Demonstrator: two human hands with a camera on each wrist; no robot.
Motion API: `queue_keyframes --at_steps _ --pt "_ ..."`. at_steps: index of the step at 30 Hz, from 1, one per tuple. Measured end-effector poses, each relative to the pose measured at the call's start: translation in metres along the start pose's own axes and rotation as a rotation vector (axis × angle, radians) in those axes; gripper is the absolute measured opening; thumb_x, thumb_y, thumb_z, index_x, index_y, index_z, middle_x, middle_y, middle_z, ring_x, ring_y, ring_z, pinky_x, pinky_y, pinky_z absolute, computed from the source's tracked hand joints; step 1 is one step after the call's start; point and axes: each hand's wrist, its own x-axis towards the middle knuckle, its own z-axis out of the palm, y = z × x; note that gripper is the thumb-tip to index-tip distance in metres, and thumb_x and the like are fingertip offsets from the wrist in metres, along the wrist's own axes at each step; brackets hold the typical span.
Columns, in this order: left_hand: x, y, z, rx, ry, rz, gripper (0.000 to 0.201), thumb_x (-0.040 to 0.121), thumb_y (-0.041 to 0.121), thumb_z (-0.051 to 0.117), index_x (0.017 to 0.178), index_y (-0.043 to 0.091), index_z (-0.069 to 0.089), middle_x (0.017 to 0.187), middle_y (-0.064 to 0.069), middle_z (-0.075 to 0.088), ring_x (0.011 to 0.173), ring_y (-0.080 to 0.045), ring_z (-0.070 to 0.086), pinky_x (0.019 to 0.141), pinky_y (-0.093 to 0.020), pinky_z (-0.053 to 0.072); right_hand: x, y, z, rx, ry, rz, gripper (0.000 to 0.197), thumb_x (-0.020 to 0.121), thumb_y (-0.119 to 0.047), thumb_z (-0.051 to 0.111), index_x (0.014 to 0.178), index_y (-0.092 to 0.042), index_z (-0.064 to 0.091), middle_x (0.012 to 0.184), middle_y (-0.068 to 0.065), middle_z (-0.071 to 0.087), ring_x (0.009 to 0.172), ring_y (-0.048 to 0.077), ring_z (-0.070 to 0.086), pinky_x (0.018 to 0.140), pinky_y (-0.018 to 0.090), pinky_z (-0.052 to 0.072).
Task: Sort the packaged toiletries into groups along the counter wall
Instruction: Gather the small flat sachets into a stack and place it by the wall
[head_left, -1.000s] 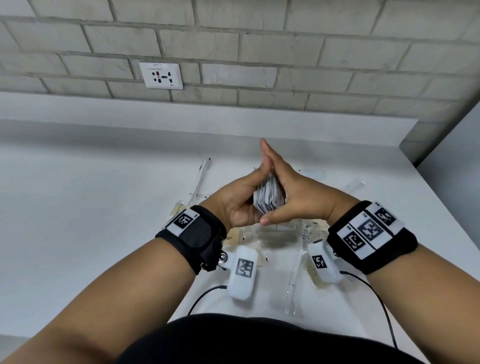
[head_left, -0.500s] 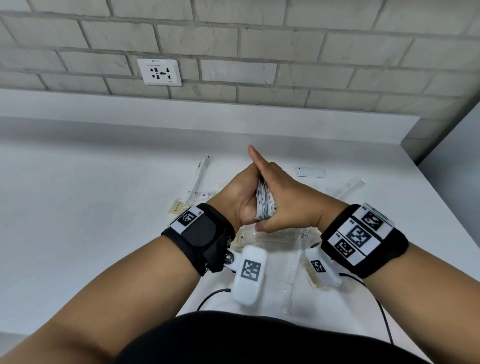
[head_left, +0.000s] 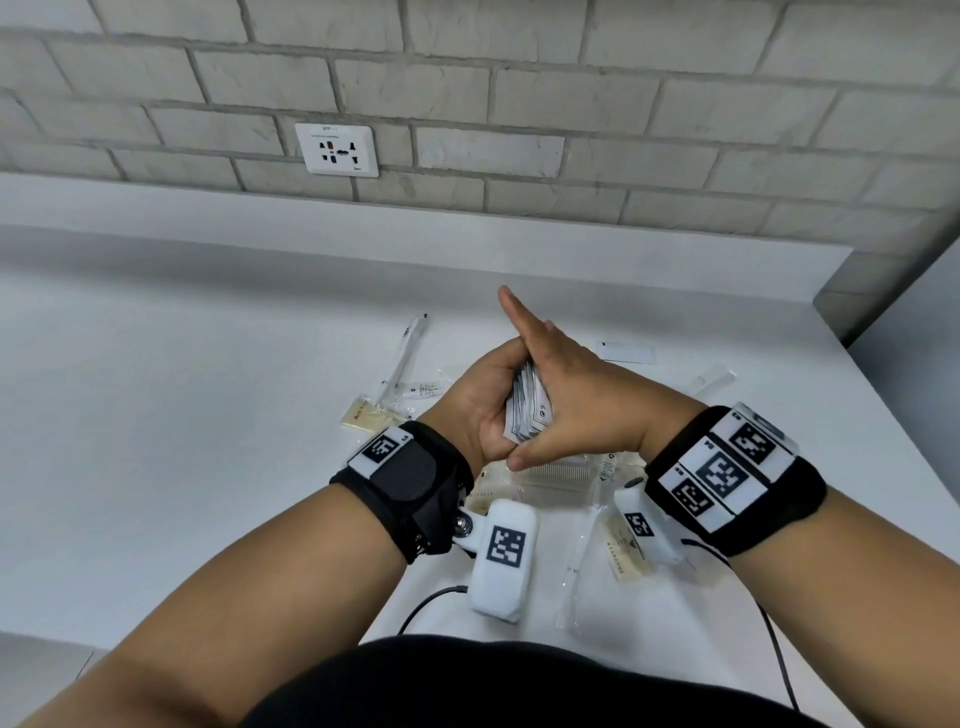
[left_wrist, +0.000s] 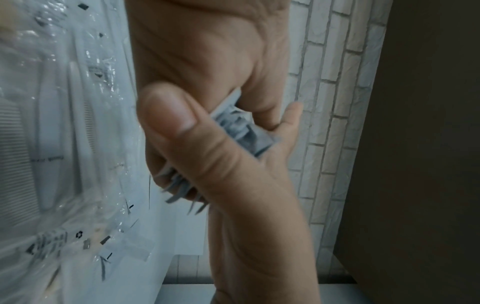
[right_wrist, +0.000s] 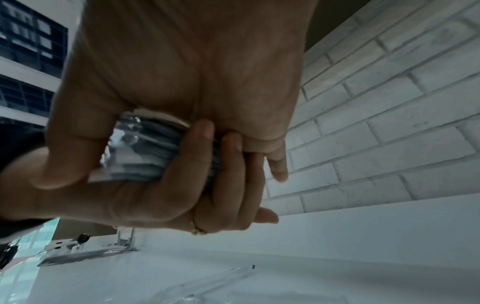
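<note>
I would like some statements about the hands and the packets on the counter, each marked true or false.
1. Both hands hold one stack of small white sachets between them. True.
2. The stack rests flat on the counter. False: it is held up above the counter.
3. A wrapped comb lies on the counter just below the hands. True.
4. The left hand is open and idle. False: its fingers curl round the stack.
5. The right hand presses on the wall socket. False: it clasps the stack, far from the socket.
</note>
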Motion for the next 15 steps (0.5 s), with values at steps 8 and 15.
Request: queue_keyframes --at_steps 8,15 --pt "-0.013 0.021 -0.020 -0.111 0.222 0.409 0.023 0.085 0.015 0.067 0.098 0.021 0.049 0.084 -0.003 0.057 0.067 -0.017 0.061 0.064 -0.031 0.055 0.018 0.011 0.001 0.857 0.162 0.160 0.120 0.059 -0.055 0.082 0.149 -0.045 0.003 0.148 0.004 0.039 0.133 0.014 0.044 0.109 0.036 0.035" --pt "-0.024 0.051 -0.042 -0.082 0.228 0.670 0.044 0.076 0.010 0.066 0.115 0.023 0.050 0.082 -0.003 0.061 0.065 -0.017 0.059 0.062 -0.029 0.053 0.073 -0.019 0.029 1.293 -0.139 0.458 0.034 0.095 -0.034 0.050 0.113 -0.006 0.058 0.084 0.008 0.069 0.071 0.025 0.068 0.067 0.039 0.058"
